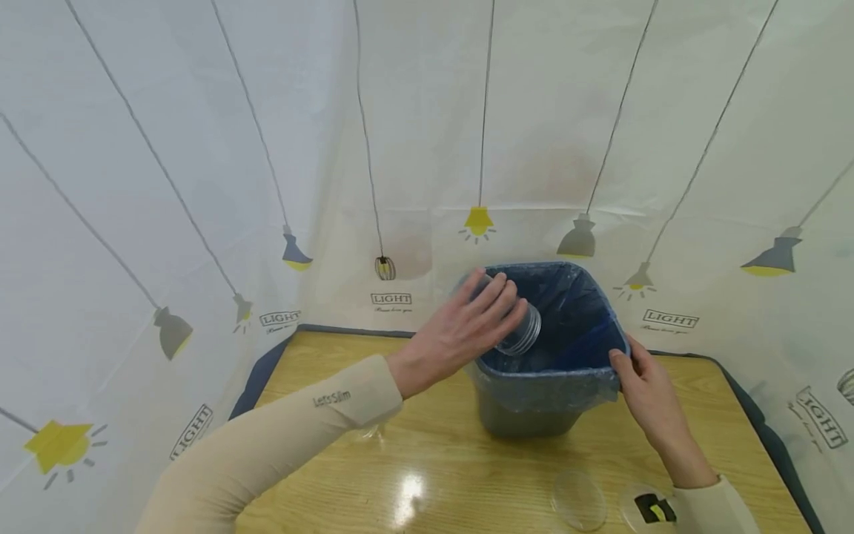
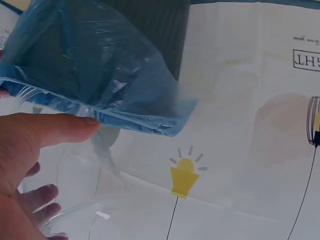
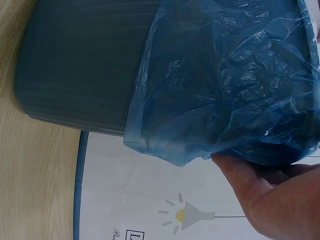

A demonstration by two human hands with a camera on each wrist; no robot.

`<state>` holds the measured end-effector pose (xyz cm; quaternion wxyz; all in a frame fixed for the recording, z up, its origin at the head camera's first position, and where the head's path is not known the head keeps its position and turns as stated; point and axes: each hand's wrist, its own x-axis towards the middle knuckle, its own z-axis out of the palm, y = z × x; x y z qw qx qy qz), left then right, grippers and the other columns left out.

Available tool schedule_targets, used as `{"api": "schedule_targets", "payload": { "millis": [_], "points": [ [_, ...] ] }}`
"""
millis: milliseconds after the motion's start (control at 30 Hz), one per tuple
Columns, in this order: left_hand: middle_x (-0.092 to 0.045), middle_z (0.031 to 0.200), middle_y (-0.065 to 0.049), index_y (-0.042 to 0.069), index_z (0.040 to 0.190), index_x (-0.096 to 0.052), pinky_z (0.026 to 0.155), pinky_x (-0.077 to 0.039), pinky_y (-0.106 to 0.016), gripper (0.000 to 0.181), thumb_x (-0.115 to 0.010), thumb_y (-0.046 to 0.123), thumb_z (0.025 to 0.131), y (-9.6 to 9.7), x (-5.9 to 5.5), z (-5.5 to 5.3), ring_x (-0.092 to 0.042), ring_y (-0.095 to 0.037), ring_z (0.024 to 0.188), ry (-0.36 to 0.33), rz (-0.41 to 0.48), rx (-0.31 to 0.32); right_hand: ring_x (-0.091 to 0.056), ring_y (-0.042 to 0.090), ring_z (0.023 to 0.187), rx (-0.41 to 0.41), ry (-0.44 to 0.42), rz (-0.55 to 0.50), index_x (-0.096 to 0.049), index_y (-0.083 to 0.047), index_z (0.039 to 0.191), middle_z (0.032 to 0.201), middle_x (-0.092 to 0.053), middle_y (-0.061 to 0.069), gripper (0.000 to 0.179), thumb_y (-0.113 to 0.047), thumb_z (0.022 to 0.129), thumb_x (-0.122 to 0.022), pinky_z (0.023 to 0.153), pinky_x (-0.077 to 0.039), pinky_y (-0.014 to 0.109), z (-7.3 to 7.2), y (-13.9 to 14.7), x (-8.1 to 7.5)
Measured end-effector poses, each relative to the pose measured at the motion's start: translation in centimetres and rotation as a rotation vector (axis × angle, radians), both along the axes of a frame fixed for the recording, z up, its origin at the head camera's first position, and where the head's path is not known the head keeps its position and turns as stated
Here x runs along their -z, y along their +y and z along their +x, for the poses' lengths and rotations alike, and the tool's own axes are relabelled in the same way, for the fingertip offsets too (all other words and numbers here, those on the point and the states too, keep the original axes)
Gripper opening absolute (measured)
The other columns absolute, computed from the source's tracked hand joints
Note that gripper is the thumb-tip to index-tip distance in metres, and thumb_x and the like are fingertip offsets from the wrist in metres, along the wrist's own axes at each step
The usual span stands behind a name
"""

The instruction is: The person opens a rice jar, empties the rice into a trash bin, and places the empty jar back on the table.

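Observation:
My left hand (image 1: 467, 322) grips a clear plastic jar (image 1: 523, 332) with a ridged neck. The jar tilts, its mouth pointing into a grey bin (image 1: 530, 417) lined with a blue plastic bag (image 1: 580, 326). In the left wrist view the thumb of the left hand (image 2: 35, 135) lies along the jar (image 2: 75, 172), close to the bag's edge. On the bin's right side, my right hand (image 1: 654, 397) pinches the rim through the bag. The right wrist view shows the right hand (image 3: 280, 200) at the folded-over bag (image 3: 215, 90). Inside the bin, the bottom is hidden.
Two clear round discs lie near the front of the wooden table (image 1: 320, 482): a plain disc (image 1: 579, 500) and a disc with a black and yellow patch (image 1: 654, 509). A clear object (image 1: 370, 432) sits below the left sleeve. Lamp-printed white sheeting (image 1: 427, 148) surrounds the table.

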<state>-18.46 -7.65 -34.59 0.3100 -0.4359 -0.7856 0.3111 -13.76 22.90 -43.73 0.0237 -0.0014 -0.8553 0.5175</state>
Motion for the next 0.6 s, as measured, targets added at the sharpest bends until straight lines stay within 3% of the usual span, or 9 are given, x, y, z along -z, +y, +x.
{"api": "schedule_targets", "payload": {
  "millis": [133,233,333,600],
  "points": [
    [-0.042,0.151,-0.017,0.011,0.156,-0.037,0.12,-0.026,-0.057,0.061,-0.062,0.015,0.1,0.1,-0.1,-0.6,-0.04,-0.036,0.14,0.025,-0.039,0.013,-0.051,0.044,0.13,0.0,-0.016,0.004,-0.022,0.0,0.163,0.152,-0.042,0.036,0.066,-0.04,0.112,-0.036,0.073,-0.047,0.011,0.0,0.1,0.0],
    [-0.044,0.147,-0.017,0.009,0.154,-0.038,0.119,-0.028,-0.057,0.057,-0.058,0.014,0.101,0.3,-0.2,-0.8,-0.043,-0.036,0.135,0.05,-0.079,-0.013,-0.05,0.044,0.131,0.005,-0.022,-0.002,-0.022,-0.001,0.163,0.153,-0.041,0.036,0.066,-0.04,0.112,-0.036,0.073,-0.047,0.01,0.0,0.1,0.1],
    [-0.044,0.146,-0.017,0.009,0.154,-0.038,0.118,-0.029,-0.057,0.057,-0.057,0.015,0.101,0.6,-0.5,-0.9,-0.043,-0.035,0.134,0.066,-0.107,-0.052,-0.05,0.044,0.131,0.006,-0.019,0.001,-0.022,-0.001,0.163,0.153,-0.041,0.036,0.066,-0.04,0.112,-0.036,0.073,-0.047,0.01,0.1,0.2,0.1],
    [-0.042,0.15,-0.016,0.013,0.158,-0.035,0.119,-0.027,-0.058,0.06,-0.056,0.015,0.102,1.0,-0.7,-0.6,-0.041,-0.035,0.139,0.068,-0.157,-0.083,-0.051,0.043,0.13,0.006,-0.012,-0.002,-0.023,-0.001,0.163,0.151,-0.043,0.035,0.065,-0.04,0.112,-0.036,0.074,-0.048,0.01,0.1,0.2,0.1]
  ]
}}
